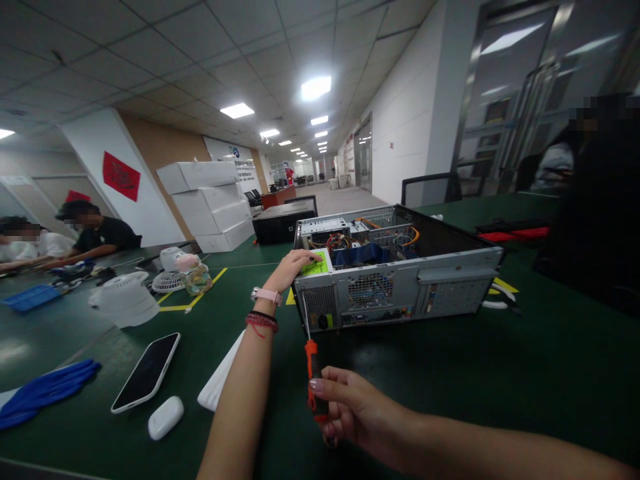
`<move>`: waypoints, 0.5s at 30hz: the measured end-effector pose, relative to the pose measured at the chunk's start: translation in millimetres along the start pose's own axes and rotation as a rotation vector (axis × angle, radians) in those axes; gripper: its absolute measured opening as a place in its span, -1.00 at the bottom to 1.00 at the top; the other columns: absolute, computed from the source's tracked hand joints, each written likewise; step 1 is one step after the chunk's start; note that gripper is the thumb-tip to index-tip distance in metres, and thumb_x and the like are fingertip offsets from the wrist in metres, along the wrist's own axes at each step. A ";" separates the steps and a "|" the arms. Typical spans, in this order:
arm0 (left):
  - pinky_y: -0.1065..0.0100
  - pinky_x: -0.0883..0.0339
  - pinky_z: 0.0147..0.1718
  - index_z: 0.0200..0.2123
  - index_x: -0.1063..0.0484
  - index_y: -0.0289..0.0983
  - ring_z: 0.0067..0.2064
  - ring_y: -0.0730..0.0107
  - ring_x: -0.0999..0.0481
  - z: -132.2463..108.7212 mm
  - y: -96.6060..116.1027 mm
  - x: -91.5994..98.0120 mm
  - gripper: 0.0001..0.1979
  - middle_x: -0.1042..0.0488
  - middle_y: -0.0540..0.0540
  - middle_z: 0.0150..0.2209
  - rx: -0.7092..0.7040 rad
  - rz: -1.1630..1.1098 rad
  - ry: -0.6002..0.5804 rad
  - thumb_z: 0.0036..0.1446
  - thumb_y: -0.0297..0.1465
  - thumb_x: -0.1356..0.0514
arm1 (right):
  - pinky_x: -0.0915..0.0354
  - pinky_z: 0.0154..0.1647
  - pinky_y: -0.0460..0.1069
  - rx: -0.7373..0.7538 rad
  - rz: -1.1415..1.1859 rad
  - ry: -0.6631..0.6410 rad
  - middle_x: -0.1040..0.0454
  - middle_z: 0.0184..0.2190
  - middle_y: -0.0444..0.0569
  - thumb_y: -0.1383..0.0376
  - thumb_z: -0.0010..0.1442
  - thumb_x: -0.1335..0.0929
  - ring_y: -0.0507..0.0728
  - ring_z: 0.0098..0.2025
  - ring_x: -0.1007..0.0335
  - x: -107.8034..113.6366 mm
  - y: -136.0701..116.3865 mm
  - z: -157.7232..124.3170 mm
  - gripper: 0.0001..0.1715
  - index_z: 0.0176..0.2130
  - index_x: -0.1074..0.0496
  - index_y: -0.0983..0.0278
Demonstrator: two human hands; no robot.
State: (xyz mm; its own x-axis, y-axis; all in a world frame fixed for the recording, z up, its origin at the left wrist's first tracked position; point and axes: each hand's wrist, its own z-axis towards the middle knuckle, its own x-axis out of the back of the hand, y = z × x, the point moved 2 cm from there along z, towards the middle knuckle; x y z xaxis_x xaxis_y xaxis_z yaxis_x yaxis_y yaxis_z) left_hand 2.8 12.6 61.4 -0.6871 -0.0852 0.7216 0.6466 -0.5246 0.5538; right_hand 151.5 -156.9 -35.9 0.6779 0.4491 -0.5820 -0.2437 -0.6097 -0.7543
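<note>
An open computer case [395,287] lies on its side on the green table, its rear panel facing me. My left hand [296,265] lies with fingers stretched over the power supply [323,261], which carries a bright green label, at the case's near left corner. Low in front, my right hand [353,400] is closed round the handle of an orange and black screwdriver [313,367]. The shaft points up toward the left edge of the rear panel. Whether its tip sits in a screw is too small to tell. Wires and a blue part show inside the case.
To the left lie a phone [147,373], a white earbud case [166,418], blue gloves [55,390] and a white fan [125,299]. White boxes [210,207] and a black case [283,221] stand behind. People sit at far left; a dark-clothed person is at right.
</note>
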 end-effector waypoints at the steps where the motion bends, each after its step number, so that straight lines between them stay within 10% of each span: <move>1: 0.29 -0.10 0.12 -0.23 -0.53 -0.24 0.06 0.28 -0.34 0.3 -0.9 -0.2 -0.62 -0.49 -0.02 -0.04 -0.006 -0.003 0.000 0.10 -0.39 0.08 | -0.10 -0.52 -0.11 0.007 -0.006 -0.001 -0.36 -0.57 -0.22 0.12 -0.13 -0.48 -0.08 -0.61 -0.24 -0.1 -0.1 -0.4 -0.51 -0.34 -0.21 0.28; 15: 0.27 -0.08 0.13 -0.21 -0.53 -0.25 0.05 0.27 -0.34 1.7 -5.6 -0.6 -0.62 -0.48 -0.04 -0.04 -0.022 -0.024 -0.009 0.11 -0.38 0.07 | -0.26 -0.38 -0.07 0.052 -0.019 -0.118 -0.46 -0.28 -0.04 0.16 0.01 -0.41 0.05 -0.40 -0.49 -2.8 -4.7 -2.6 -0.60 -0.22 -0.28 0.33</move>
State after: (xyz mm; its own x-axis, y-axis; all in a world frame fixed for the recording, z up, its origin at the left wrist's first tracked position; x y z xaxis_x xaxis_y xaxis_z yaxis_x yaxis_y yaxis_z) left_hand 0.2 17.0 58.5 -0.6992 -0.0650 0.7120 0.6228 -0.5445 0.5618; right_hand 152.5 -157.0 -29.9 0.5970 0.5364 -0.5966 -0.2690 -0.5667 -0.7787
